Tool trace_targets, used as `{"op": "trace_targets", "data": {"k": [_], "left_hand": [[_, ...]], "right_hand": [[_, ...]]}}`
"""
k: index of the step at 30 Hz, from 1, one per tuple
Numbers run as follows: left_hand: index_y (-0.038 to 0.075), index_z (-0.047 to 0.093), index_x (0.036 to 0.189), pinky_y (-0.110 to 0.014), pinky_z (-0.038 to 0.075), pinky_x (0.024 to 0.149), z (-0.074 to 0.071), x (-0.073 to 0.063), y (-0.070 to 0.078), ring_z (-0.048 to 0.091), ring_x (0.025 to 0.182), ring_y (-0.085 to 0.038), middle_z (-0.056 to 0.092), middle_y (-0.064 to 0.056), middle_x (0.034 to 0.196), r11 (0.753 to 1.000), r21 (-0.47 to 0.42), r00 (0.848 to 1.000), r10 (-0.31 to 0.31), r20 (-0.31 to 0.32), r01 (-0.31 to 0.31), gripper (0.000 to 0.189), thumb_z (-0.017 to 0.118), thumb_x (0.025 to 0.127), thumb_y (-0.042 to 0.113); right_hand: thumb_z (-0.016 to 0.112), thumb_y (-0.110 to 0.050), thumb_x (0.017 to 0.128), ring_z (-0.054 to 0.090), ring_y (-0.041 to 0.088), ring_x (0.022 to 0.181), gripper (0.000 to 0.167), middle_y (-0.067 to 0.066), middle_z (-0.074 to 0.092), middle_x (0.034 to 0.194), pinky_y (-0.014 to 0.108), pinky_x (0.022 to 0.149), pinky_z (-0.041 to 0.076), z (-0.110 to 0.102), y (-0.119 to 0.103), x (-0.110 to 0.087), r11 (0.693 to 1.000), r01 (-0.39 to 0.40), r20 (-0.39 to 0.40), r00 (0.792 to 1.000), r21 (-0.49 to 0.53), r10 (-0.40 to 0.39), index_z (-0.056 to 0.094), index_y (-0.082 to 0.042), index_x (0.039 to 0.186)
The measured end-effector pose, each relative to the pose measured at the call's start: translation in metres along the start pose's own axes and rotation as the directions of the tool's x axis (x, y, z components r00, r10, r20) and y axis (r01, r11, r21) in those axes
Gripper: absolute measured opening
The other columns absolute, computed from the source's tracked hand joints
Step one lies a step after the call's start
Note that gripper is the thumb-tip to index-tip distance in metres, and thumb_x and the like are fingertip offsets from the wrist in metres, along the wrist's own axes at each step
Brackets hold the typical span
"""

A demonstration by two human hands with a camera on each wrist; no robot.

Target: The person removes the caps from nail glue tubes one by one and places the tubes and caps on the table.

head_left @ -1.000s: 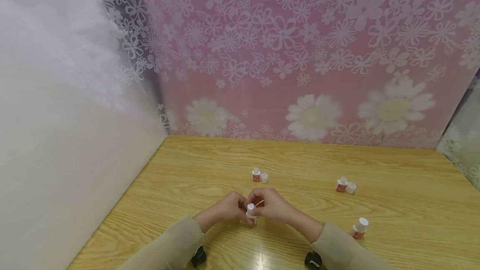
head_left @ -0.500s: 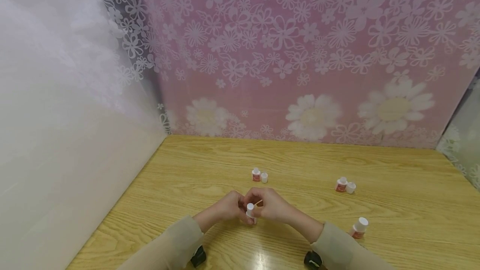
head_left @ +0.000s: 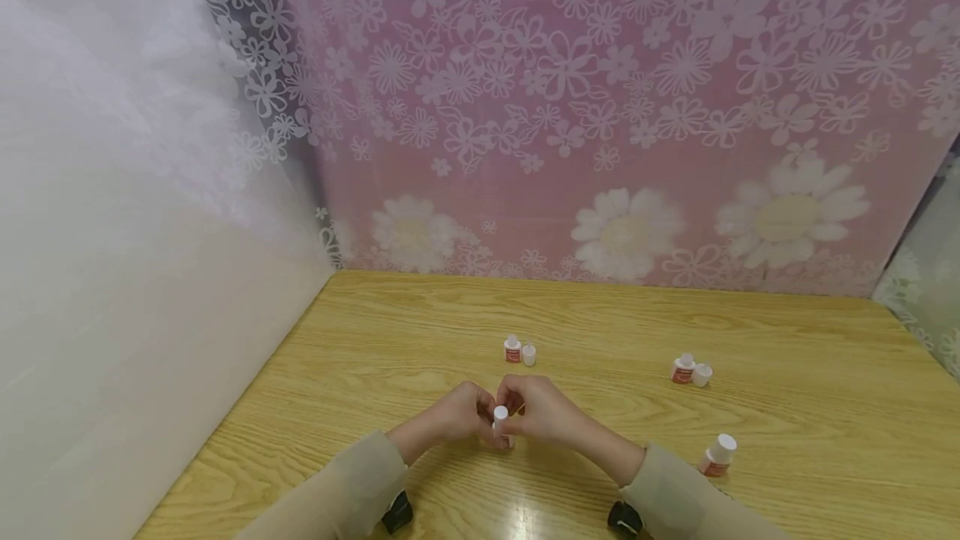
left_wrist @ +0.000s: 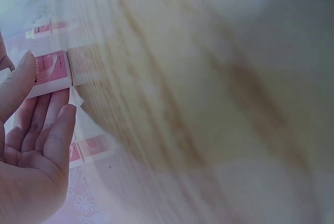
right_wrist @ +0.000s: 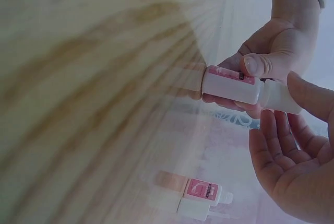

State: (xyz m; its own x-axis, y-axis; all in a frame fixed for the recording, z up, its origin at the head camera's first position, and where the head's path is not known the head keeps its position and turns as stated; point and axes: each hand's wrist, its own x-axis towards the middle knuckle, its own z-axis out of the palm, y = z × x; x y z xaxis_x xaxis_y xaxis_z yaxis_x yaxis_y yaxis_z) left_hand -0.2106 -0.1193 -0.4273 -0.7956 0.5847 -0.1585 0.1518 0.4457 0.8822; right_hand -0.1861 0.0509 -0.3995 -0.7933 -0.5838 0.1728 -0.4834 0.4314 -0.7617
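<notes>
Bottle stands upright on the table, near side: the left hand pinches its body — likely light, stiff, smooth plastic, best held round the label — and the right hand grips its white cap.

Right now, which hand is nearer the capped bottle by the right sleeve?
Right: the right hand is left of the capped bottle; the left hand is farther left, holding another bottle.
</notes>
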Motion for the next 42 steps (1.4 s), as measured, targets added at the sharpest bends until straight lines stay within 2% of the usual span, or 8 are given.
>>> {"op": "trace_targets", "data": {"k": [7, 18, 25, 30, 35, 38, 42], "left_hand": [[0.000, 0.067, 0.073, -0.020, 0.039, 0.054, 0.0010, -0.0004, 0.0009, 0.049, 0.059, -0.006, 0.064, -0.004, 0.067, 1.000, -0.013, 1.000, -0.001, 0.000, 0.001, 0.012, 0.075, 0.064, -0.003], [0.001, 0.068, 0.077, -0.021, 0.041, 0.055, 0.0017, -0.0019, 0.0024, 0.051, 0.061, -0.006, 0.066, -0.007, 0.071, 1.000, -0.020, 1.000, -0.012, 0.004, 0.012, 0.014, 0.075, 0.065, -0.002], [0.001, 0.068, 0.074, -0.021, 0.039, 0.056, 0.0010, -0.0012, 0.0020, 0.048, 0.061, -0.007, 0.065, -0.006, 0.069, 1.000, -0.014, 1.000, -0.014, -0.006, 0.014, 0.012, 0.076, 0.065, -0.002], [0.000, 0.068, 0.072, -0.021, 0.040, 0.058, 0.0006, -0.0001, 0.0008, 0.050, 0.063, -0.006, 0.065, -0.004, 0.068, 1.000, -0.002, 1.000, -0.012, -0.009, 0.012, 0.012, 0.076, 0.064, -0.002], [0.000, 0.067, 0.070, -0.020, 0.039, 0.055, 0.0004, -0.0003, 0.0006, 0.049, 0.060, -0.005, 0.064, -0.003, 0.066, 1.000, 0.011, 1.000, -0.005, -0.009, 0.006, 0.011, 0.076, 0.064, -0.001], [0.000, 0.067, 0.071, -0.020, 0.039, 0.054, 0.0006, -0.0005, 0.0006, 0.048, 0.059, -0.005, 0.064, -0.003, 0.066, 1.000, 0.009, 1.000, -0.007, -0.006, 0.007, 0.011, 0.076, 0.065, 0.000], [0.000, 0.068, 0.072, -0.021, 0.039, 0.054, 0.0009, -0.0008, 0.0014, 0.049, 0.059, -0.006, 0.065, -0.004, 0.067, 1.000, -0.005, 1.000, -0.013, -0.002, 0.013, 0.011, 0.075, 0.065, -0.002]], "right_hand": [[0.067, 0.002, 0.074, 0.054, 0.008, 0.071, 0.015, -0.003, 0.059, 0.073, 0.025, 0.067, 0.046, -0.0003, -0.0010, -0.0003, 1.000, -0.001, 0.016, 1.000, 0.016, 0.001, 0.056, -0.007, 0.080], [0.062, 0.007, 0.078, 0.059, 0.018, 0.085, 0.012, 0.005, 0.061, 0.085, 0.031, 0.075, 0.047, -0.0004, -0.0008, -0.0012, 0.997, 0.014, 0.053, 0.998, 0.071, -0.017, 0.058, -0.002, 0.085], [0.063, 0.007, 0.073, 0.058, 0.011, 0.082, 0.019, 0.001, 0.061, 0.082, 0.030, 0.079, 0.044, -0.0008, 0.0001, 0.0002, 0.998, 0.018, 0.066, 0.998, 0.059, -0.022, 0.057, -0.005, 0.087], [0.067, 0.003, 0.069, 0.053, 0.006, 0.070, 0.021, -0.004, 0.057, 0.071, 0.028, 0.069, 0.044, -0.0005, 0.0000, 0.0006, 1.000, 0.008, 0.041, 0.999, 0.011, -0.009, 0.054, -0.008, 0.081], [0.070, 0.000, 0.070, 0.050, 0.005, 0.065, 0.022, -0.007, 0.054, 0.067, 0.023, 0.058, 0.042, -0.0003, 0.0009, 0.0009, 1.000, -0.011, 0.024, 1.000, -0.003, 0.011, 0.052, -0.009, 0.078], [0.071, -0.001, 0.072, 0.050, 0.004, 0.063, 0.021, -0.007, 0.054, 0.068, 0.024, 0.057, 0.042, -0.0004, 0.0016, 0.0010, 1.000, -0.012, 0.024, 1.000, 0.003, 0.012, 0.053, -0.009, 0.078], [0.069, 0.000, 0.073, 0.052, 0.004, 0.067, 0.018, -0.006, 0.057, 0.072, 0.028, 0.065, 0.045, -0.0001, 0.0029, 0.0011, 1.000, -0.007, 0.031, 0.999, 0.011, 0.006, 0.054, -0.009, 0.079]]}}
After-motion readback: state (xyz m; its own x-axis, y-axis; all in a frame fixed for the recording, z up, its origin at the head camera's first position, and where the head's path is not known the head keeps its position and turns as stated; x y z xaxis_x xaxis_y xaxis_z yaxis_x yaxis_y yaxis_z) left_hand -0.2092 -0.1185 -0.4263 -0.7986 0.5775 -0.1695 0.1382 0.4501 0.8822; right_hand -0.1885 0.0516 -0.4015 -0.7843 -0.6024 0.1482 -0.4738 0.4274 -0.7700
